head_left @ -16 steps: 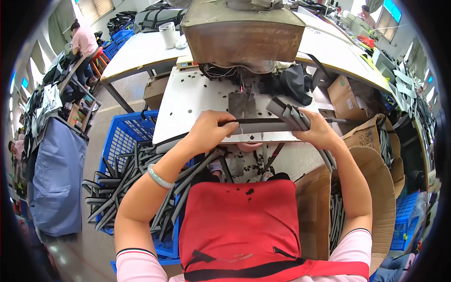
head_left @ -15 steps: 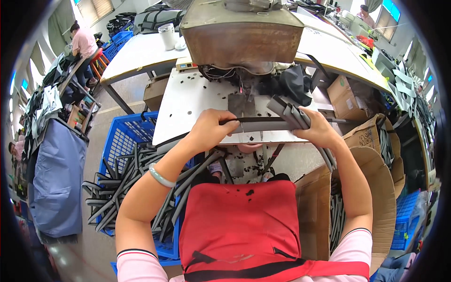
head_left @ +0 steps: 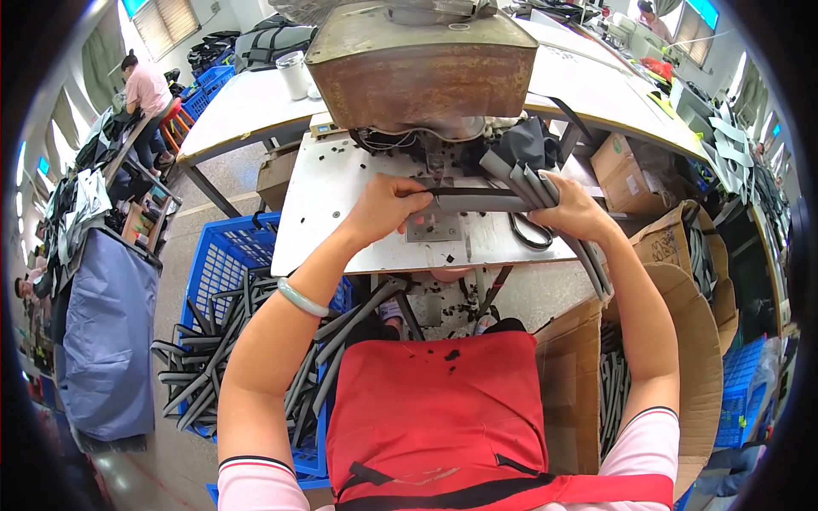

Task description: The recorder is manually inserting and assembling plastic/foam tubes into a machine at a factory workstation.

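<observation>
Gray strip (head_left: 483,203) straight between pinching left hand (head_left: 383,209) and right hand (head_left: 576,209) full of similar strips (head_left: 516,180).

Bright, fairly even indoor light in a strongly curved fisheye view.
Far beyond the left hand (head_left: 388,209), toward the upper left, a blind-covered window (head_left: 167,25) glows pale; past the right hand (head_left: 573,207), the white bench top (head_left: 609,94) is close to washed out. Just beyond both hands, shade beneath the machine housing (head_left: 422,77) hides detail. The hands look reasonably crisp; well outward of them, shapes bend, soften and fade into black.
</observation>
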A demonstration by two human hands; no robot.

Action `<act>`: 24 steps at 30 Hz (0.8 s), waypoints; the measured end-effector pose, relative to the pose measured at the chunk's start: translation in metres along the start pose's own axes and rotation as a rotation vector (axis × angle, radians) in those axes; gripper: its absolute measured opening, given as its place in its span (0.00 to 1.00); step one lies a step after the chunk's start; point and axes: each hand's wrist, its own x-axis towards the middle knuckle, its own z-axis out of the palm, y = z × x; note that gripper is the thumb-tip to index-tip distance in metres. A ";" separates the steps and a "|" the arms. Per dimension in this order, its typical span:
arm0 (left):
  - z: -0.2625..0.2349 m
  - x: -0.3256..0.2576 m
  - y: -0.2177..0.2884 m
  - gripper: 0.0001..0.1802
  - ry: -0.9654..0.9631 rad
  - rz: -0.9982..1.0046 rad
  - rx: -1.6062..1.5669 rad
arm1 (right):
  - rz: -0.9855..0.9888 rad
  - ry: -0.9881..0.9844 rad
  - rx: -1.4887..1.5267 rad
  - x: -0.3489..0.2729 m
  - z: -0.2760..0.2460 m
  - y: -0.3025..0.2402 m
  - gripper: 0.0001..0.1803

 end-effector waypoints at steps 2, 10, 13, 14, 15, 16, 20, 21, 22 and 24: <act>-0.002 0.003 0.002 0.14 -0.012 -0.006 0.000 | -0.040 0.008 -0.046 0.006 0.000 0.001 0.28; -0.014 0.012 -0.047 0.13 0.194 0.029 -0.079 | 0.017 0.200 -0.059 -0.047 -0.019 0.017 0.26; -0.035 -0.019 -0.108 0.14 0.187 -0.045 0.405 | 0.108 0.370 -0.008 -0.118 -0.039 0.010 0.26; -0.036 -0.029 -0.122 0.14 0.352 -0.068 0.312 | 0.154 0.452 0.006 -0.145 -0.048 -0.001 0.26; -0.049 -0.035 -0.131 0.15 0.372 0.095 0.500 | 0.193 0.576 -0.178 -0.173 -0.053 0.007 0.27; -0.044 -0.038 -0.131 0.15 0.354 0.037 0.392 | 0.253 0.601 -0.211 -0.201 -0.060 0.026 0.27; -0.017 -0.031 -0.122 0.17 0.398 0.140 0.530 | 0.353 0.714 -0.706 -0.315 -0.074 0.122 0.34; -0.010 -0.032 -0.116 0.17 0.390 0.082 0.546 | 0.409 0.748 -0.848 -0.340 -0.063 0.142 0.34; -0.009 -0.032 -0.119 0.17 0.384 0.093 0.544 | 0.457 0.780 -0.987 -0.355 -0.056 0.150 0.35; -0.013 -0.037 -0.129 0.18 0.478 0.286 0.670 | 0.523 0.795 -0.761 -0.355 -0.027 0.137 0.34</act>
